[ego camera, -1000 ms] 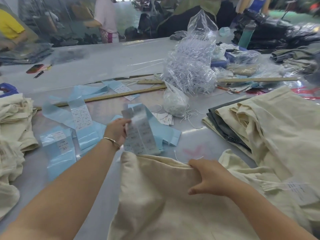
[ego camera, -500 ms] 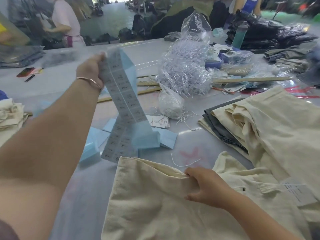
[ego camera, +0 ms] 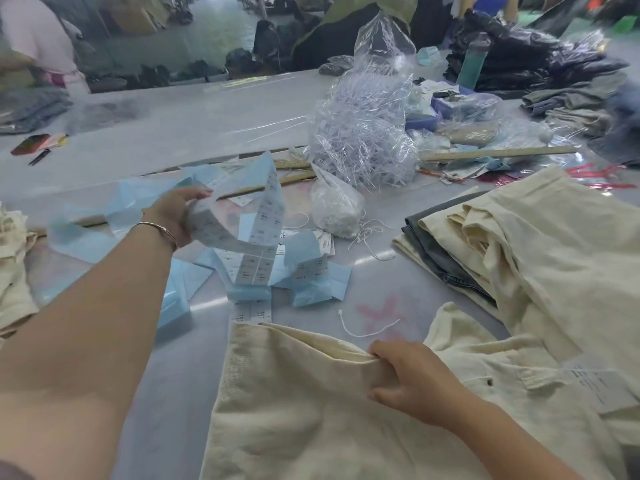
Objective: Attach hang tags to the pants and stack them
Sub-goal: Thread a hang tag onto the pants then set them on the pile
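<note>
1. Pants (ego camera: 311, 410): cream pair lies flat on the table (ego camera: 207, 109) right under the rt hand, waistband edge twd the label clutter; keep it flat and taut so the tagging spot stays easy to reach; a finished-looking stack of pants (ego camera: 536, 258) sits beyond and to the rt of that hand, so imo the stacking move is short.
2. Label strip (ego camera: 249, 237): long white strip w/ blue backing loops down from the lt hand and trails to the table betw both hands; best to peel one label w/o letting the rest tangle or drag over the waistband.
3. Rt hand (ego camera: 412, 382): fingers curled, pinching the waistband fold; hold firm, don't bunch the cloth.
4. Lt hand (ego camera: 176, 213): raised ahead and lt of the pants, gripping the strip's upper end; lower it twd the rt hand before separating a label.
5. Loose white string (ego camera: 367, 327): lies just beyond the rt hand's fingers, apart from the pants; prob the tie for the tag, within easy reach.
</note>
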`<state>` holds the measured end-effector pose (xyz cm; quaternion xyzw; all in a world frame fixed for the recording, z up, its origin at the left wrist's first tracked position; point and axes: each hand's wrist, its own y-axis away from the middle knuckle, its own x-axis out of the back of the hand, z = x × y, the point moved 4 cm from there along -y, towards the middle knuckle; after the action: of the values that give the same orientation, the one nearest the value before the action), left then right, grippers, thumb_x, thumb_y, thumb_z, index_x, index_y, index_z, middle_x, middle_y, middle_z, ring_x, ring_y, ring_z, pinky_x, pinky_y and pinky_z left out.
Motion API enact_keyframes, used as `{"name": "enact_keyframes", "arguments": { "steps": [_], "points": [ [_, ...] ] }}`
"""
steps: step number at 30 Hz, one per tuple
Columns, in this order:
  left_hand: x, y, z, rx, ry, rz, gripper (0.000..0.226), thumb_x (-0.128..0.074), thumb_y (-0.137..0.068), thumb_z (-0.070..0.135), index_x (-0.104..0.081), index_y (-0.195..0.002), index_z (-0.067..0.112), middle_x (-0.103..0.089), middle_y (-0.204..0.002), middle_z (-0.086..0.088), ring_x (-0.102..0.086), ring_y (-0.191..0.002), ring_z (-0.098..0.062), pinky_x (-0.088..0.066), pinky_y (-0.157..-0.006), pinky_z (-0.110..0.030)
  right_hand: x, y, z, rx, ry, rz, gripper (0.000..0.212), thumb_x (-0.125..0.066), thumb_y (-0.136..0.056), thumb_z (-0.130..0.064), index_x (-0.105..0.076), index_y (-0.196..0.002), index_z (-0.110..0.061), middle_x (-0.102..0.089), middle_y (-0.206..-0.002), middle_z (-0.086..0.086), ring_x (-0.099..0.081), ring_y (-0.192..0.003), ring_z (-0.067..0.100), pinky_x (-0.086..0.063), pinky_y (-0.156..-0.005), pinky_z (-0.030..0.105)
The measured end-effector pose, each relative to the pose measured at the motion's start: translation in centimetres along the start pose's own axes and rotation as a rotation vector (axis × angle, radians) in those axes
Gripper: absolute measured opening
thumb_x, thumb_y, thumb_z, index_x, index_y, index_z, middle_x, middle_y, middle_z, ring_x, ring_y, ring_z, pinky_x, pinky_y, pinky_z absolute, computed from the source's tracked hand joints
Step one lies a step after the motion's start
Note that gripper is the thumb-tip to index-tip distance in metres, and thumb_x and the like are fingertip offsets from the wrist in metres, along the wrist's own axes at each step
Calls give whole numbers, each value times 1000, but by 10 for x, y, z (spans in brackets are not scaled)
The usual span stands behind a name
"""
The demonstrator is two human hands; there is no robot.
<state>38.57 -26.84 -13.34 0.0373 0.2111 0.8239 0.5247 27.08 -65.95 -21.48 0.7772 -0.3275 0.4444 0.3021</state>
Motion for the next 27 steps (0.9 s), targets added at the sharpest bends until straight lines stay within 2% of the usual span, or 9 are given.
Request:
{"name": "enact_keyframes", "arguments": {
  "steps": [4,8,10,14,17,19,22,24,27],
  "points": [
    [3,-18,-14,13,-280,85,34,-43,-93,1,-61,-118,17,-64,-91,-6,-56,-68,-19,-50,-44,-16,-1,0,0,-19,8,15,22,-63,-73,-44,-47,-82,-32,-53,-77,-14,-55,-82,14,-26,-65,25],
    [14,-38,-23,-103,-379,242,42,-47,-99,20,-47,-140,10,-60,-95,-1,-57,-81,-16,-49,-69,-31,-1,-1,2,-32,77,61,27,-62,-72,-50,-50,-88,-33,-56,-83,-16,-57,-89,13,-29,-70,27],
    [15,-42,-36,-6,-363,197,57,-46,-99,41,-28,-149,19,-61,-105,-1,-59,-93,-16,-49,-75,-35,-1,3,12,-89,154,53,52,-63,-69,-61,-52,-114,-37,-59,-105,-19,-54,-105,10,-34,-88,26],
    [20,-29,-57,-50,-1035,427,82,-42,-95,56,-4,-154,13,-29,-151,-25,-32,-136,-44,-30,-110,-54,8,20,51,-266,216,-22,94,-60,-57,-77,-32,-139,-43,-52,-131,-18,-44,-124,9,-24,-108,33],
    [2,14,-84,-183,-1200,286,73,-49,-93,57,-32,-144,6,-46,-138,-25,-46,-124,-43,-41,-100,-47,21,31,85,-353,304,-64,102,-56,-47,-84,-36,-138,-42,-49,-136,-18,-42,-128,11,-28,-107,39],
    [3,54,-122,-35,-1323,115,70,-48,-85,71,-57,-115,8,-67,-110,-14,-65,-97,-31,-48,-74,-31,20,36,101,-407,286,-95,108,-59,-44,-84,-31,-140,-43,-37,-146,-17,-32,-135,12,-27,-109,42],
    [11,119,-183,320,-1488,-177,63,-52,-75,80,-61,-74,18,-67,-62,0,-63,-53,-15,-51,-49,-22,8,38,111,-426,258,-141,124,-63,-43,-83,-8,-148,-45,-6,-159,-14,-20,-142,19,-29,-107,46],
    [11,146,-200,269,-1374,-217,44,-70,-72,65,-62,-68,22,-65,-64,8,-61,-56,-8,-49,-51,-20,3,35,111,-377,267,-142,130,-63,-44,-82,4,-149,-45,1,-160,-16,-19,-142,22,-34,-105,42],
    [1,178,-199,136,-1040,-142,34,-83,-53,33,-70,-81,19,-73,-79,11,-65,-70,-3,-47,-57,-14,5,27,110,-349,170,-131,120,-72,-49,-72,-13,-150,-42,-25,-154,-10,-32,-137,19,-39,-103,34]
  ]
}}
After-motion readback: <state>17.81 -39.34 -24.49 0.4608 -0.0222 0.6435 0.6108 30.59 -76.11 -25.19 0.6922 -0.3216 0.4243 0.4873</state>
